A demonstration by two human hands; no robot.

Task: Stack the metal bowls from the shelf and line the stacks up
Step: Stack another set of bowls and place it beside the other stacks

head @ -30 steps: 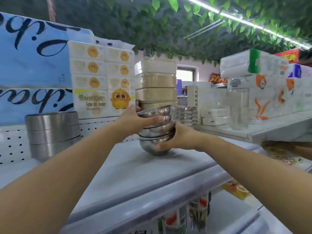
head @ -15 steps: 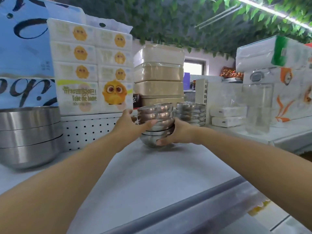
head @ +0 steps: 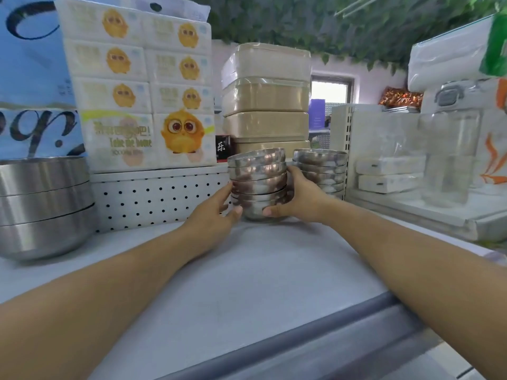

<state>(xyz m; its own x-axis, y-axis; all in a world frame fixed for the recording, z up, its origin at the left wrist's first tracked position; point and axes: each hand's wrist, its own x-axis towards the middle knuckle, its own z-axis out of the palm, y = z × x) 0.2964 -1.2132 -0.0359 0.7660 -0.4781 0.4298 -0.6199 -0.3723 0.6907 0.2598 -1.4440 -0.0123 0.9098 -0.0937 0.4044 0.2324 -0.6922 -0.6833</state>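
Clasped between the left hand (head: 216, 215) and right hand (head: 297, 198), a stack of small metal bowls (head: 258, 182) is held on the shelf (head: 247, 270), just beside a second stack (head: 321, 168).

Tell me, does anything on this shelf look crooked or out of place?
Yes: the stack of small metal bowls between both hands leans; its top bowl tilts right, rims uneven. The neighbouring stack sits level.

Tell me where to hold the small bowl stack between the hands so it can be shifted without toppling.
Hold the small bowl stack low, at the bottom bowls, from both sides as the left hand and right hand do. The upper bowls sit tilted and uneven, so squeezing near the top would likely skew them further.
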